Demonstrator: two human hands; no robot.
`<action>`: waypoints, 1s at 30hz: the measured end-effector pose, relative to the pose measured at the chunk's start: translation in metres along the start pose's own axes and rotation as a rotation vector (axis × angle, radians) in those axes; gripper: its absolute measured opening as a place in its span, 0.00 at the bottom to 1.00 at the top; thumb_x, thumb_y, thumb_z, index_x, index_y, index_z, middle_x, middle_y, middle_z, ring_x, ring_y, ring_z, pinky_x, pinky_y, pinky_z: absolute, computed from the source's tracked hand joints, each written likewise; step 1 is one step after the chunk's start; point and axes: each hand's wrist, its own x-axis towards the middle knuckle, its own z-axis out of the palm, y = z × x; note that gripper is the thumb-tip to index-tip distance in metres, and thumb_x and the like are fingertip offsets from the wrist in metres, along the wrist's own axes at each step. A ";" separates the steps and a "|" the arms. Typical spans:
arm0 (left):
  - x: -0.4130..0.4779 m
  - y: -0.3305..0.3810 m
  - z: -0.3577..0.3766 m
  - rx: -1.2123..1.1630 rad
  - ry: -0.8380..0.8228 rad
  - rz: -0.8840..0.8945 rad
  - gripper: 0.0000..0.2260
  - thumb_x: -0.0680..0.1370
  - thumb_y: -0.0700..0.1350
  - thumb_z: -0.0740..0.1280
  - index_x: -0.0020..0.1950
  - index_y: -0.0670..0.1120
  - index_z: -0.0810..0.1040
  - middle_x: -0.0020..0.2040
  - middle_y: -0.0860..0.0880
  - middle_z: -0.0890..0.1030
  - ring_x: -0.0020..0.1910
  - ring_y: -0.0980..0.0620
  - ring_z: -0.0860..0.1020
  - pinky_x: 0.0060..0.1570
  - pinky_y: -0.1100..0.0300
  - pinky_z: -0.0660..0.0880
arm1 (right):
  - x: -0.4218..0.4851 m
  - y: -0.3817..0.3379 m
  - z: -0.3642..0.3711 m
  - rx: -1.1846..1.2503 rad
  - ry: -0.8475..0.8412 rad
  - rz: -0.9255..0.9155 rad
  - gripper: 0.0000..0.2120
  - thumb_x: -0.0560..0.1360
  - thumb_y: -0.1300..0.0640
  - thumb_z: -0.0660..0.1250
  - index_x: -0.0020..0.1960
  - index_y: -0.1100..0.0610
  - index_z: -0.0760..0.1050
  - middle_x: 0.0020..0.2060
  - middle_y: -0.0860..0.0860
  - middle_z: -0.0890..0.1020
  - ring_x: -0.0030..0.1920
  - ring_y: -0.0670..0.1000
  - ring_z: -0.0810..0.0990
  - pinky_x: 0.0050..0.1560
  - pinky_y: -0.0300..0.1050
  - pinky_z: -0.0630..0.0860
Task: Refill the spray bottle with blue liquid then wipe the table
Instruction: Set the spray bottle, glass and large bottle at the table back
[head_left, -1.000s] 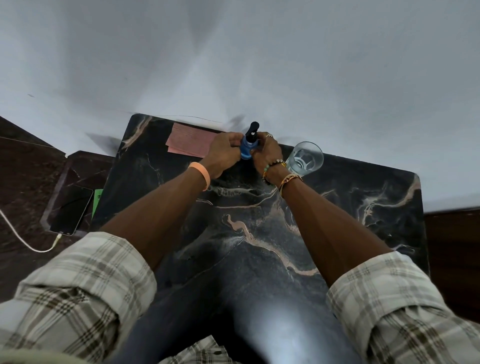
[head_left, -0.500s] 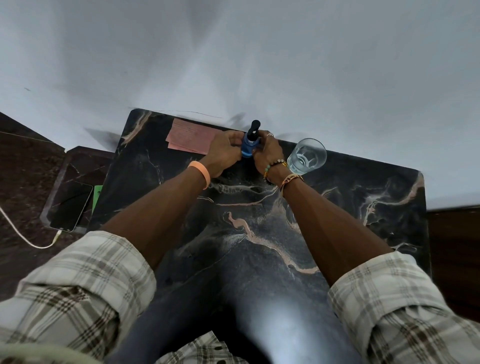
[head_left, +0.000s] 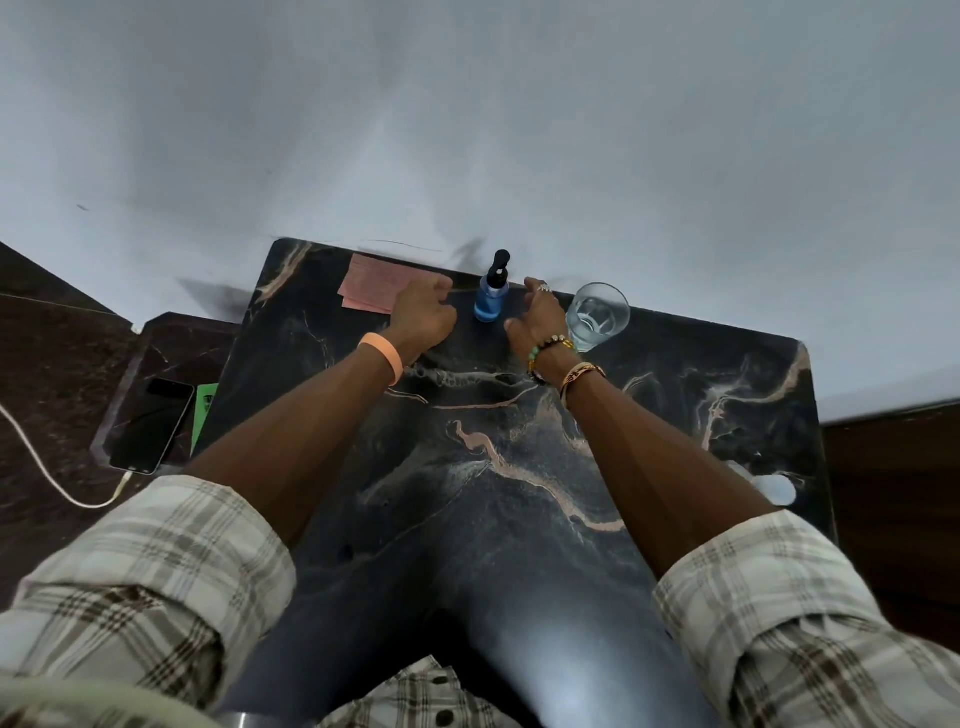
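Note:
A small spray bottle (head_left: 492, 293) with blue liquid and a black nozzle stands upright at the far edge of the dark marble table (head_left: 519, 467). My left hand (head_left: 423, 317) rests just left of it with the fingers loosely curled, holding nothing. On the bottle's right side my right hand (head_left: 537, 317) is spread, apart from the bottle. A clear drinking glass (head_left: 596, 314) stands right of my right hand. A pink cloth (head_left: 371, 283) lies flat left of my left hand, partly covered by it.
A white wall runs along the table's far edge. To the left, a lower marble ledge carries a phone (head_left: 150, 423) with a white cable (head_left: 47, 467) and a green card (head_left: 204, 410). A small white spot (head_left: 775, 490) shows near the table's right edge.
Both hands were wrapped around the spray bottle; now they have let go and moved apart to either side, leaving it standing on the table.

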 end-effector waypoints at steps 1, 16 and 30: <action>-0.005 0.000 -0.003 0.004 0.000 0.015 0.22 0.74 0.33 0.66 0.67 0.42 0.75 0.62 0.44 0.79 0.58 0.48 0.76 0.62 0.53 0.75 | -0.006 0.000 -0.001 -0.008 0.015 -0.004 0.32 0.72 0.65 0.67 0.74 0.58 0.62 0.68 0.58 0.71 0.67 0.57 0.72 0.66 0.53 0.71; -0.094 0.021 -0.020 0.120 -0.094 0.228 0.17 0.75 0.33 0.69 0.63 0.41 0.78 0.58 0.44 0.81 0.57 0.46 0.79 0.59 0.52 0.77 | -0.109 -0.001 -0.018 0.051 0.071 -0.042 0.36 0.71 0.66 0.70 0.75 0.56 0.59 0.71 0.56 0.69 0.69 0.57 0.69 0.65 0.54 0.73; -0.155 0.085 0.007 0.128 -0.166 0.445 0.16 0.74 0.33 0.70 0.62 0.42 0.80 0.56 0.46 0.83 0.53 0.52 0.79 0.54 0.63 0.74 | -0.165 0.019 -0.099 -0.092 0.281 -0.090 0.27 0.70 0.59 0.73 0.68 0.53 0.72 0.61 0.54 0.79 0.59 0.55 0.79 0.58 0.48 0.77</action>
